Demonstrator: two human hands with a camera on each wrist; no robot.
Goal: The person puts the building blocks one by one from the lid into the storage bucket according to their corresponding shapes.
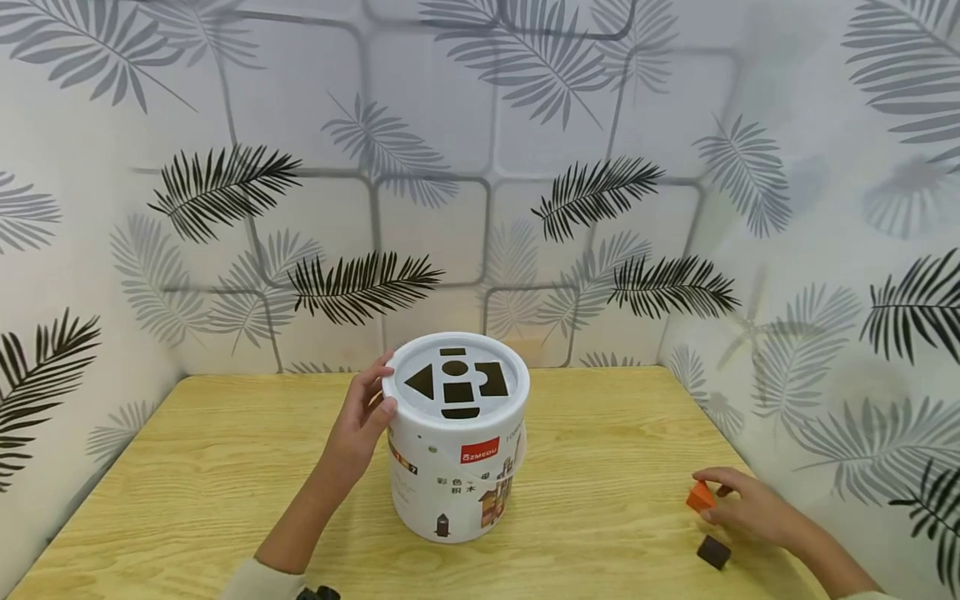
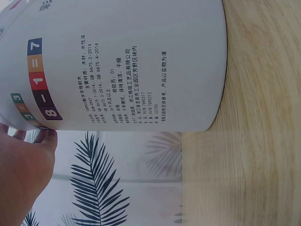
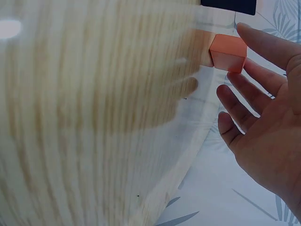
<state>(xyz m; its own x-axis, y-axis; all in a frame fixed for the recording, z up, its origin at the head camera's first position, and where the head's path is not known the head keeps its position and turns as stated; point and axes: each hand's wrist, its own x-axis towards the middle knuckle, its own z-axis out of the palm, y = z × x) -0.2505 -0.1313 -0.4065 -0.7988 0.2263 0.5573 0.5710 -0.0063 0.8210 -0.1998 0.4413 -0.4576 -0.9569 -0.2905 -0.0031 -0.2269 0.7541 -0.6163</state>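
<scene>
A white block bucket [image 1: 450,492] stands upright on the table, its lid [image 1: 480,348] cut with several shaped holes. My left hand [image 1: 363,417] holds the bucket at its upper left side, fingers and thumb spread around the lid's rim. Printed sums and small text cover the bucket's wall [image 2: 141,61] in the left wrist view. At the right, my right hand [image 1: 750,504] has its thumb and fingers around an orange block [image 1: 701,497]. In the right wrist view this orange block [image 3: 228,52] rests on the table, with a gap beside the thumb.
A dark brown block [image 1: 713,552] lies just in front of the orange one; part of this dark block [image 3: 230,4] shows at the top of the right wrist view. The wooden table [image 1: 600,450] meets leaf-patterned walls [image 1: 427,217] at the back and sides.
</scene>
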